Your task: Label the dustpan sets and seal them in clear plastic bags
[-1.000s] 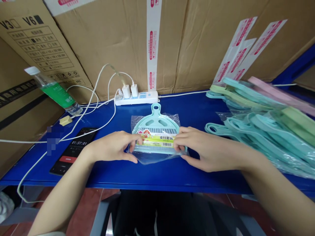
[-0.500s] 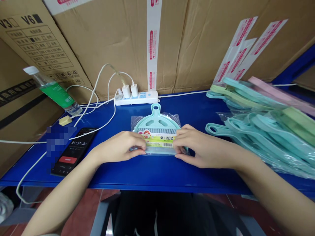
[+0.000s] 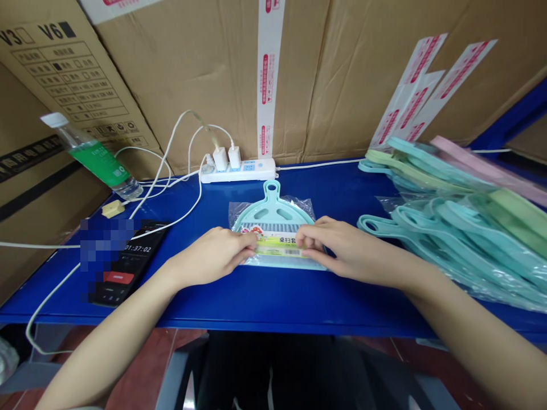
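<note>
A light-blue dustpan-and-brush set (image 3: 273, 212) in a clear plastic bag lies flat on the blue table, its looped handle pointing away from me. Across its middle runs a yellow and white printed label (image 3: 276, 242) with a mushroom picture. My left hand (image 3: 226, 250) is closed at the label's left end, fingertips and thumb together on the packed set. At the other end, the curled fingers of my right hand (image 3: 322, 245) press on the label, covering part of its print. Whether the label is inside or outside the bag I cannot tell.
Bagged dustpan sets (image 3: 453, 228) in blue, green and pink are piled at the right. On the left are a phone (image 3: 132, 262), a tilted water bottle (image 3: 98, 162) and white cables. A power strip (image 3: 239, 171) sits at the back, before large cardboard boxes (image 3: 205, 68).
My right hand has shifted slightly left and up, covering more of the label's right end. My left fingers have drawn closer together over its left end. The set stays almost in place.
</note>
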Action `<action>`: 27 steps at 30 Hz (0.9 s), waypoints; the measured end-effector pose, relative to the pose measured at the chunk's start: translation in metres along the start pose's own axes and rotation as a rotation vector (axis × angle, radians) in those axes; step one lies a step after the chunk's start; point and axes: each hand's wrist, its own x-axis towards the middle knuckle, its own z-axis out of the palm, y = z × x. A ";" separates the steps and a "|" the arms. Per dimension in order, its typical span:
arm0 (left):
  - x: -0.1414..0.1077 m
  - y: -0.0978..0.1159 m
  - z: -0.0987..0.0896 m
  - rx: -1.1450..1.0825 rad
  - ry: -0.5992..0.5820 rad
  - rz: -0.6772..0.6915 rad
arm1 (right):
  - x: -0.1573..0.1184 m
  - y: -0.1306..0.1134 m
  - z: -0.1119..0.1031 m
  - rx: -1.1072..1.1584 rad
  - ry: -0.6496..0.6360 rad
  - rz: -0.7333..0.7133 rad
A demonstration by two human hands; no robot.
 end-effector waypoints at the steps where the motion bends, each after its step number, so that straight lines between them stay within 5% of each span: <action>1: 0.000 0.000 0.001 0.004 0.005 -0.004 | 0.000 0.000 0.000 -0.008 -0.001 0.000; 12: 0.004 0.004 0.009 -0.050 0.160 -0.178 | 0.002 -0.003 0.005 -0.049 -0.004 0.011; 27: 0.006 0.003 0.011 0.243 0.220 -0.291 | 0.001 0.004 0.011 -0.042 0.037 -0.014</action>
